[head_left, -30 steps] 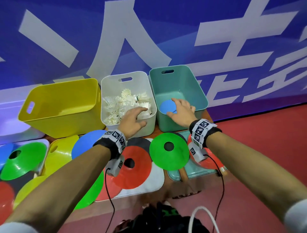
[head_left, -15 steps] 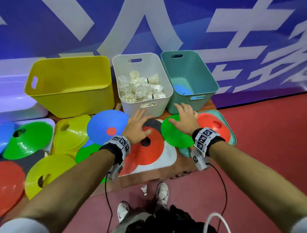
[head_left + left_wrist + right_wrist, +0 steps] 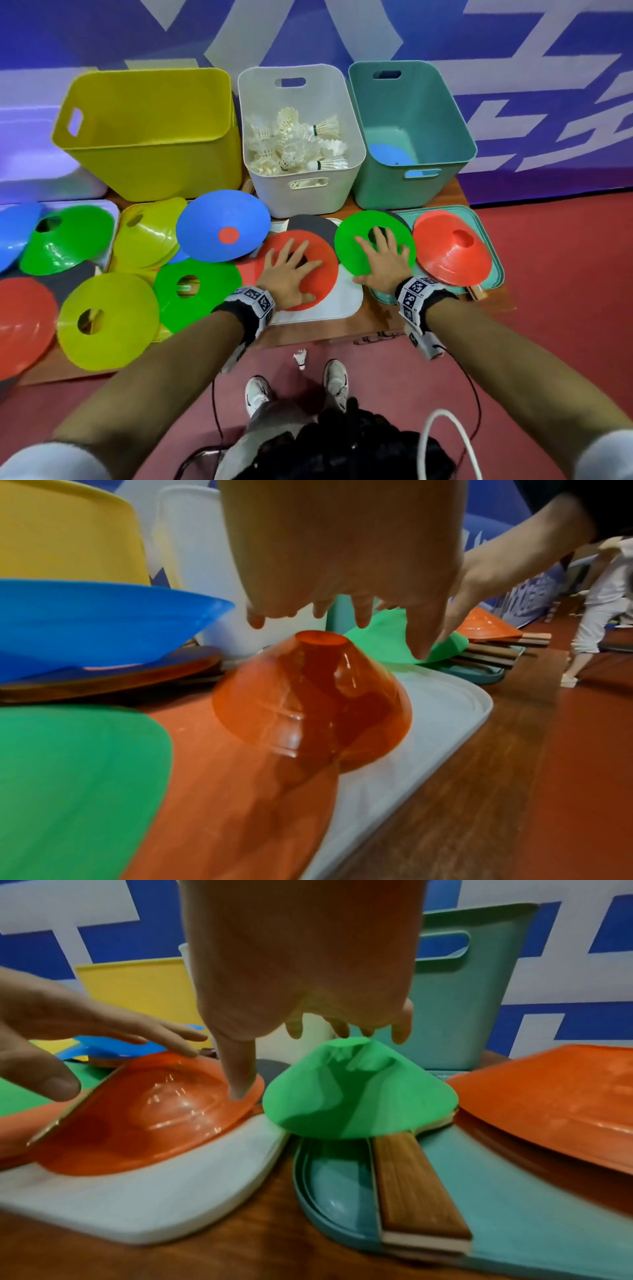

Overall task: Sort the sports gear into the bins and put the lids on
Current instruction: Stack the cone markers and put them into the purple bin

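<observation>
Three bins stand at the back: an empty yellow bin (image 3: 147,130), a white bin (image 3: 260,178) full of shuttlecocks (image 3: 298,144), and a teal bin (image 3: 442,113) with a blue cone (image 3: 390,156) inside. My left hand (image 3: 291,270) is spread over a red cone (image 3: 325,281) that sits on a white lid (image 3: 329,308). In the left wrist view the fingers (image 3: 363,615) hang just above the red cone (image 3: 308,696). My right hand (image 3: 380,257) is spread over a green cone (image 3: 352,236), fingertips (image 3: 342,1028) at its tip (image 3: 359,1091). Neither hand grips anything.
Another red cone (image 3: 452,253) lies on a teal lid (image 3: 496,277) at the right. Several blue, green, yellow and red cones (image 3: 109,318) crowd the left side. A wooden paddle handle (image 3: 418,1185) lies under the green cone. One shuttlecock (image 3: 301,358) is on the floor by my shoes.
Both hands pulled back out of the white and teal bins and now spread over the red and green cones. The blue cone stayed in the teal bin.
</observation>
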`<state>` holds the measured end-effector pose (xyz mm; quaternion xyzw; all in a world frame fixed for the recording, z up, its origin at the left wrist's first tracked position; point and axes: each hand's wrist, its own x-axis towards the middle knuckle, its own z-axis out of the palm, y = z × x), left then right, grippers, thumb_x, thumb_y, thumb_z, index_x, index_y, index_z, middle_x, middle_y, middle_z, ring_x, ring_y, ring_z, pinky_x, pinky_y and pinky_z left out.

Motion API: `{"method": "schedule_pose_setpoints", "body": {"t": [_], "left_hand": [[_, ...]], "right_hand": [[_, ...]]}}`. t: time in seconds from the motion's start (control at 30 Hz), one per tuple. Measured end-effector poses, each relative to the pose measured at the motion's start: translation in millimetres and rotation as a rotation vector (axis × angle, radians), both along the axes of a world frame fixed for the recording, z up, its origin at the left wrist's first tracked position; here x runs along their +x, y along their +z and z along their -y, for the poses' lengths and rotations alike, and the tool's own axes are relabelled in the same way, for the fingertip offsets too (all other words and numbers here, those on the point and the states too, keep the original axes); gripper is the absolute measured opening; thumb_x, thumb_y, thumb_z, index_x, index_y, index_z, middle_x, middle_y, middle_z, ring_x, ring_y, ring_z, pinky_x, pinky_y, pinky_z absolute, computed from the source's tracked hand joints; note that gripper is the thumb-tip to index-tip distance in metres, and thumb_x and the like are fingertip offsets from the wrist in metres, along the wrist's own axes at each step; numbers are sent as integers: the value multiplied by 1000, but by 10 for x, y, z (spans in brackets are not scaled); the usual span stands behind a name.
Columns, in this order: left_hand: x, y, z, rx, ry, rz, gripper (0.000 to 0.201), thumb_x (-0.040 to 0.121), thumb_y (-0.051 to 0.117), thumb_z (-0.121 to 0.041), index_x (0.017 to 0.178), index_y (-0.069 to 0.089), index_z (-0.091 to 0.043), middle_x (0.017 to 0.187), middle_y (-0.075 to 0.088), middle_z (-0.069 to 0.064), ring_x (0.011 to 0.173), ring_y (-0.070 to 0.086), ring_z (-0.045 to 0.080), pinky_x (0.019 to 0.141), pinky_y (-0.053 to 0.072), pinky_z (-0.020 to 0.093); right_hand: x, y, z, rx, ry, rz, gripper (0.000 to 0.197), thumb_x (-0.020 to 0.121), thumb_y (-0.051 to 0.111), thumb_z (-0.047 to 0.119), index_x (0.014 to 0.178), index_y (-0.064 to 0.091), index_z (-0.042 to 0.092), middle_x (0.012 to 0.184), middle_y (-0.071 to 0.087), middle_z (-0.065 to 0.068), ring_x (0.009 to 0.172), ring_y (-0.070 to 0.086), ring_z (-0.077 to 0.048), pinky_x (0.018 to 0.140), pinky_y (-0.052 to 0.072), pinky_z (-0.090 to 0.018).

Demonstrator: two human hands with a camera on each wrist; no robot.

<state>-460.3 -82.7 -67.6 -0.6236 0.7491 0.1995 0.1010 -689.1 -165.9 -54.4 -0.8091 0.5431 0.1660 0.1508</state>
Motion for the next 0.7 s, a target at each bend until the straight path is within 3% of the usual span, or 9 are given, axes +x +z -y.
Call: {"method": "schedule_pose_setpoints", "body": {"t": [0.13, 0.3, 0.47, 0.7], "left_hand": [[-148, -105, 16, 67, 113, 55, 92, 79, 60, -65, 153, 10, -43, 162, -20, 2, 148, -17, 32, 115, 1, 65], [-323, -207, -4, 23, 211, 102, 103, 71, 60, -75, 152, 5, -43, 159, -26, 4, 147, -19, 34, 110, 4, 70], [-397, -245, -17, 13, 257, 131, 106, 69, 64, -72, 152, 4, -42, 159, -26, 4, 146, -19, 36, 108, 13, 72], [-464, -285, -11, -21, 304, 137, 107, 69, 67, -70, 151, 5, -42, 158, -28, 6, 145, -20, 39, 108, 13, 73]], "right_hand": [[-104, -148, -15, -86, 84, -60, 103, 78, 67, 62, 155, 3, 35, 162, -11, -12, 148, -12, -36, 111, 18, -65], [-164, -246, -12, -154, 102, -59, 107, 77, 67, 63, 155, 0, 34, 161, -13, -15, 147, -12, -40, 110, 18, -67], [-204, -272, 40, -127, 120, -41, 108, 78, 68, 60, 154, -3, 35, 161, -16, -15, 147, -14, -42, 109, 21, -69], [-221, -285, 57, -121, 133, -43, 103, 81, 67, 55, 154, -3, 34, 160, -18, -14, 147, -12, -42, 108, 25, -67]]}}
